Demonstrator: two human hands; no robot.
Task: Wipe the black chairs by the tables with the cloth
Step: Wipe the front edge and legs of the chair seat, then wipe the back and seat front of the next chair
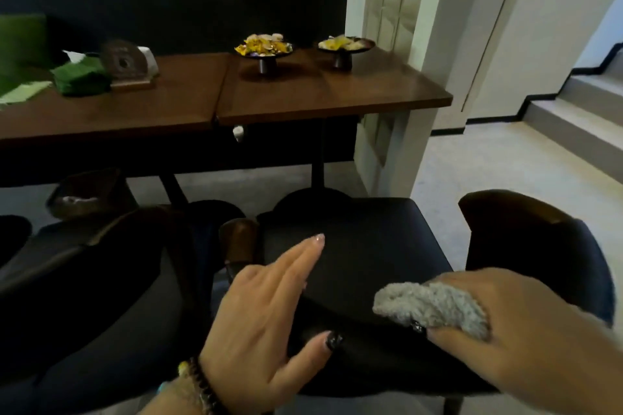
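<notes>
A black chair point(364, 239) stands right below me with its padded seat facing up and a curved dark backrest point(526, 232) at the right. My right hand point(505, 323) grips a fluffy grey cloth point(435, 307) and holds it at the seat's near right part. My left hand point(266, 317) hovers over the seat's left edge with straight fingers and the thumb spread. A second black chair point(101, 286) sits close at the left.
Two brown wooden tables point(323, 94) stand behind the chairs, with two pedestal dishes of yellow food point(264, 45), green folded napkins point(81, 77) and a wooden stand. A white pillar point(404, 77) rises at the right. Steps point(580, 111) climb at far right. A brown bin point(87, 195) sits under the left table.
</notes>
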